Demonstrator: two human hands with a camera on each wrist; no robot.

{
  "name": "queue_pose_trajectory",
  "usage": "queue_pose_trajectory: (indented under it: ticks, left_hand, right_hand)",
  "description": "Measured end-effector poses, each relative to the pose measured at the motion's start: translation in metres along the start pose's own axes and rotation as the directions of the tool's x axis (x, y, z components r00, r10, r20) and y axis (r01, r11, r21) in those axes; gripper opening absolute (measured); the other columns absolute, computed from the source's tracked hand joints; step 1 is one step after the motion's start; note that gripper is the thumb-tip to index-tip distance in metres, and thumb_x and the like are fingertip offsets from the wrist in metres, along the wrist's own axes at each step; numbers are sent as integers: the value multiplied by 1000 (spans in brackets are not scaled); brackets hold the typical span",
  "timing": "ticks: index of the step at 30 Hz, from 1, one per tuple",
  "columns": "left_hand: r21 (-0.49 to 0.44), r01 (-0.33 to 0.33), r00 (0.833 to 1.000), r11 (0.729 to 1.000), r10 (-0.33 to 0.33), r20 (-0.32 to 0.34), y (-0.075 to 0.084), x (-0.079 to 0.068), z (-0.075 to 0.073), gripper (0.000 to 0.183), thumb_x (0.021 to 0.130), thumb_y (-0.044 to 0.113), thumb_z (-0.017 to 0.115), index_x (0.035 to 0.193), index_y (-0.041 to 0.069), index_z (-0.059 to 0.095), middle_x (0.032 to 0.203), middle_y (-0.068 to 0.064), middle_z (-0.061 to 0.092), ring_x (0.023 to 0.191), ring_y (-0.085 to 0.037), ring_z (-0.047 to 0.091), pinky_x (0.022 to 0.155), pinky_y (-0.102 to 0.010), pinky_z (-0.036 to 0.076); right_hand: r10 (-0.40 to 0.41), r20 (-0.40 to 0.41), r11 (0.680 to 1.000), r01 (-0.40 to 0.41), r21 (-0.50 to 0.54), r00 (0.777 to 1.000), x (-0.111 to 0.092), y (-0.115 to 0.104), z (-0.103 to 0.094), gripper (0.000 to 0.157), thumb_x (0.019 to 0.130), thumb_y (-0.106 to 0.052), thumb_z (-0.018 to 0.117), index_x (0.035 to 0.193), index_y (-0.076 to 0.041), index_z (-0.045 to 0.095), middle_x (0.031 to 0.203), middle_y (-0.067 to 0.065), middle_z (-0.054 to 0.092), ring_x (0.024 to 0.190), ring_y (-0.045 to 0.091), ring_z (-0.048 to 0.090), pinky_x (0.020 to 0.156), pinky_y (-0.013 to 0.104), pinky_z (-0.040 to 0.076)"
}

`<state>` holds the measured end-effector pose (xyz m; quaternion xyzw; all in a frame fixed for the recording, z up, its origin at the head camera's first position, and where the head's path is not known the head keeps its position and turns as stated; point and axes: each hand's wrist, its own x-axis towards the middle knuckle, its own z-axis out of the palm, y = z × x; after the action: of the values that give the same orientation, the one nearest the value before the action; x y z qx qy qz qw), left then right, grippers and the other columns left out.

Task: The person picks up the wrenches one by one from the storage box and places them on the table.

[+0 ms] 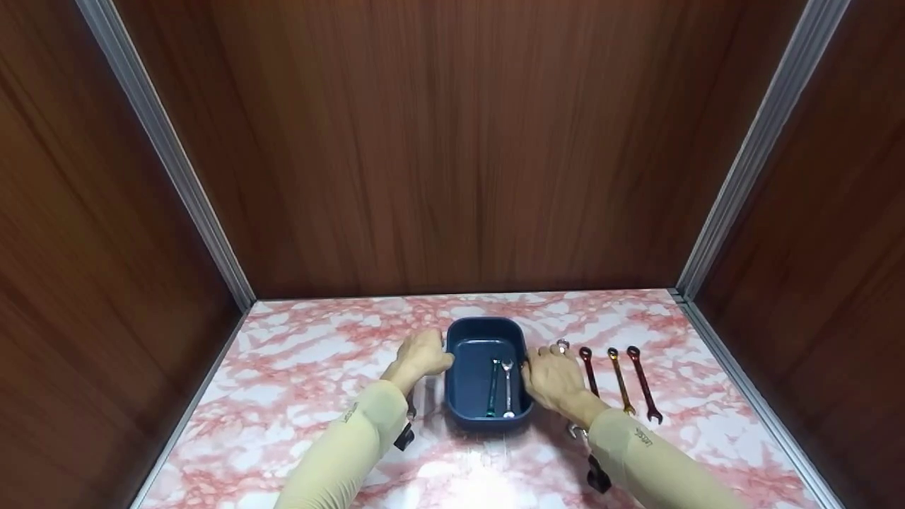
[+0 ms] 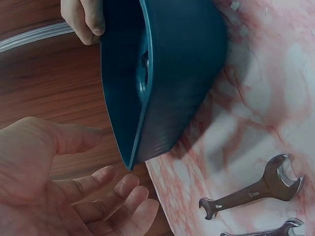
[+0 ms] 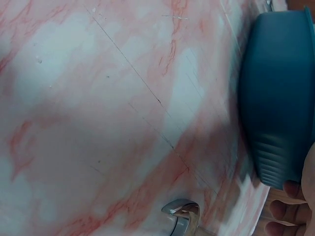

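Note:
A dark blue plastic bin sits between my hands, with a green wrench and a silver wrench lying inside. My left hand is beside its left wall; in the left wrist view the fingers are loosely bent and a small gap separates the thumb from the rim. On the opposite side my right hand holds the rim, its fingers right at the edge. From the right wrist, fingertips show curled by the bin's outer wall.
Right of the bin lie a dark red wrench, a gold wrench and another red wrench. A silver wrench is partly under my right forearm. An open-ended wrench lies left of the bin. Wood-look panels enclose the marbled table.

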<state>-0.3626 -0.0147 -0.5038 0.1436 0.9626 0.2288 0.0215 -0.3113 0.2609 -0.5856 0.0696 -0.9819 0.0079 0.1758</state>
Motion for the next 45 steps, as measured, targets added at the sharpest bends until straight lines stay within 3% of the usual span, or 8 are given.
queue_pose_trajectory:
  ticks: [7,17,26,45]
  left_hand:
    - [-12,-22,1000,1000,22,-1,7,1,4,11,84,18,80,84,12,71,88,-6,73,84,-25,66,78,-47,59]
    - [-5,-36,999,999,36,17,19,3,11,25,87,22,81,103,5,73,102,-12,79,96,-31,73,92,-53,62]
    - [11,-77,997,997,77,11,27,4,21,20,86,23,80,94,7,69,94,-12,76,90,-32,72,88,-53,62]
    - [84,3,1000,996,-3,-4,47,12,48,24,84,23,83,100,6,78,111,-19,84,105,-38,80,90,-55,65]
  right_hand:
    - [13,32,1000,-13,6,999,1,0,-1,29,109,-31,63,115,-4,69,106,21,76,105,43,71,94,59,56]
    - [3,-4,1000,-3,7,1000,-1,0,-1,29,108,-31,64,111,-3,70,104,20,76,104,43,72,91,57,57]
    - [-10,-68,999,8,-38,998,0,-1,1,29,106,-33,67,109,-4,70,103,20,76,104,44,71,89,57,56]
    - [-2,-13,1000,1,-16,1000,1,1,0,32,108,-33,64,115,-3,70,110,21,76,109,43,70,92,59,55]
